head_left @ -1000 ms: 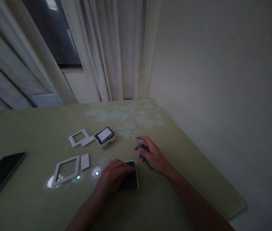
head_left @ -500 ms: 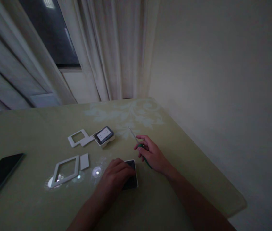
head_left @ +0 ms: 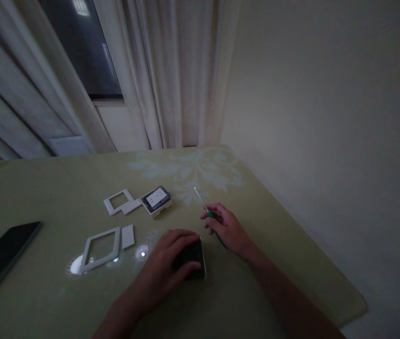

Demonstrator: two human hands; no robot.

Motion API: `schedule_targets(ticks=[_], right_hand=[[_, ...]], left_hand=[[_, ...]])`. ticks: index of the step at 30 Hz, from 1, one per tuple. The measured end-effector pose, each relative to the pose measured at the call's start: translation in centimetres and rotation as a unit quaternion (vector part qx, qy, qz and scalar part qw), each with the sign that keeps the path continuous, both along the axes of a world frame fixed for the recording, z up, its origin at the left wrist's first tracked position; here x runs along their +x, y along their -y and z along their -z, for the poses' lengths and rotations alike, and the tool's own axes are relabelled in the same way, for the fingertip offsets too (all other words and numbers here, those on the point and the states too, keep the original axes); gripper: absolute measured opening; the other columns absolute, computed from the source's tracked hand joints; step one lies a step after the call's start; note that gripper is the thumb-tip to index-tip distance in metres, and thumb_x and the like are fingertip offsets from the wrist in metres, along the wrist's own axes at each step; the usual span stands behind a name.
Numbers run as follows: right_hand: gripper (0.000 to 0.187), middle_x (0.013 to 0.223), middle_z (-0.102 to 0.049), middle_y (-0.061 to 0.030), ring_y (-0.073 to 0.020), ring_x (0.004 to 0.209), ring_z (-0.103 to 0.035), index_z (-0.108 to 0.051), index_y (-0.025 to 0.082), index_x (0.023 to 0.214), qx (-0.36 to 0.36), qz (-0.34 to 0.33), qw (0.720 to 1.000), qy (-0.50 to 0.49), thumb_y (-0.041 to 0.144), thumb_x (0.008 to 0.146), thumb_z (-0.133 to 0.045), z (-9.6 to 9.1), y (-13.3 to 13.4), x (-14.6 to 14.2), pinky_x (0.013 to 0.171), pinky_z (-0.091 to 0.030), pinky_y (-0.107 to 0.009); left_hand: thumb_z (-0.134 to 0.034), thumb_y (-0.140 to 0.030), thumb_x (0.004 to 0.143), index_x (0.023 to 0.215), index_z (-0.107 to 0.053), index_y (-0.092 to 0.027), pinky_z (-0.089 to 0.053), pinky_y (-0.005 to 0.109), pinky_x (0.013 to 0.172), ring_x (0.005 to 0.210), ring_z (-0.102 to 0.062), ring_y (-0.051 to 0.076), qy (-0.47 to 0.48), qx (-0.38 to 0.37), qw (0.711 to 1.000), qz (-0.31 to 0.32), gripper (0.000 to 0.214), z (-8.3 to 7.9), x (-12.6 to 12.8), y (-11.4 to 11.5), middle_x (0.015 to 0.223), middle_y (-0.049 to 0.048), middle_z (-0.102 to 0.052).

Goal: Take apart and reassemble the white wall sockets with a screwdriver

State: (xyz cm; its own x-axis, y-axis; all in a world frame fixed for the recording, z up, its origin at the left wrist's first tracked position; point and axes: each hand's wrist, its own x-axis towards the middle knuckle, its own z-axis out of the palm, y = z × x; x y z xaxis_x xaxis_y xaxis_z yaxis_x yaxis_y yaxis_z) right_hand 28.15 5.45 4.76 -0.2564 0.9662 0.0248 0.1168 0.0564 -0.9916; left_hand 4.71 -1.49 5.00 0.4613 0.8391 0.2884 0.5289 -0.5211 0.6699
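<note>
My left hand lies over a dark-faced box with a white rim, its fingers along the far side and its thumb on the near part of the face. Much of that box is hidden under the hand. To its right, my right hand is closed around the green handle of a screwdriver. The screwdriver's thin metal shaft points up and away to the left, with its tip touching nothing. Beyond the left hand sits a wall socket with a white face and dark surround, in a white box.
Left of the socket lie a white frame and a small white plate. Nearer are a larger white frame and another white plate. A dark phone-like slab lies far left. A wall borders the table's right side.
My left hand has opened wider over the dark-faced box, its thumb now apart from the fingers. The right hand still holds the screwdriver. The whole view has shifted slightly.
</note>
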Motion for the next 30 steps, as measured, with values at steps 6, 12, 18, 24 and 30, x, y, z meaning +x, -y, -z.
schedule_targets(ticks=[6, 12, 18, 24, 30], right_hand=[[0.056, 0.128, -0.071, -0.0084, -0.0243, 0.103, -0.069, -0.072, 0.028, 0.134, 0.061, -0.065, 0.992, 0.089, 0.014, 0.080, -0.067, -2.3, 0.3, 2.4, 0.079, -0.059, -0.035], [0.018, 0.105, -0.075, -0.0068, -0.0246, 0.090, -0.074, -0.073, 0.025, 0.107, 0.182, 0.048, 0.966, 0.178, 0.027, 0.090, -0.078, -3.5, 0.4, 3.1, 0.078, -0.060, -0.037], [0.046, 0.095, -0.075, -0.0029, -0.0175, 0.062, -0.071, -0.070, 0.023, 0.120, 0.245, 0.171, 0.947, 0.120, 0.036, 0.081, -0.091, -7.0, 0.4, 3.5, 0.053, -0.058, -0.029], [0.017, 0.076, -0.071, 0.0020, -0.0137, 0.056, -0.065, -0.070, 0.023, 0.100, 0.427, 0.197, 0.874, 0.119, 0.026, 0.088, -0.083, -12.2, 1.1, 1.1, 0.054, -0.055, -0.025], [0.017, 0.067, -0.059, 0.0051, -0.0098, 0.052, -0.052, -0.059, 0.025, 0.084, 0.448, 0.065, 0.876, 0.168, 0.026, 0.093, -0.074, -11.1, 1.0, -1.7, 0.052, -0.046, -0.022]], left_hand=[[-0.092, -0.026, 0.074, 0.155, -0.051, -0.032, -0.047, 0.058, 0.121, 0.139, -0.058, 0.037, -0.037, -0.098, 0.994, 0.017, 0.091, 0.4, -2.0, 0.1, 0.153, 0.0129, -0.059], [-0.089, -0.028, 0.073, 0.150, -0.052, -0.026, -0.047, 0.058, 0.120, 0.138, -0.058, 0.038, -0.038, -0.057, 0.998, -0.017, 0.085, 0.2, -0.8, 0.3, 0.149, 0.0141, -0.063], [-0.088, -0.043, 0.080, 0.136, -0.062, -0.023, -0.053, 0.057, 0.109, 0.123, -0.065, 0.037, -0.028, -0.060, 0.997, -0.036, 0.064, 0.4, 1.0, -0.1, 0.134, 0.0141, -0.070], [-0.089, -0.037, 0.080, 0.132, -0.060, -0.024, -0.054, 0.051, 0.106, 0.120, -0.063, 0.034, 0.010, -0.064, 0.997, -0.038, 0.061, 0.8, 1.0, -0.2, 0.130, 0.0112, -0.068], [-0.090, -0.035, 0.077, 0.128, -0.061, -0.024, -0.054, 0.050, 0.101, 0.115, -0.063, 0.034, 0.008, -0.059, 0.997, -0.044, 0.060, 0.8, 0.9, -0.2, 0.125, 0.0099, -0.069]])
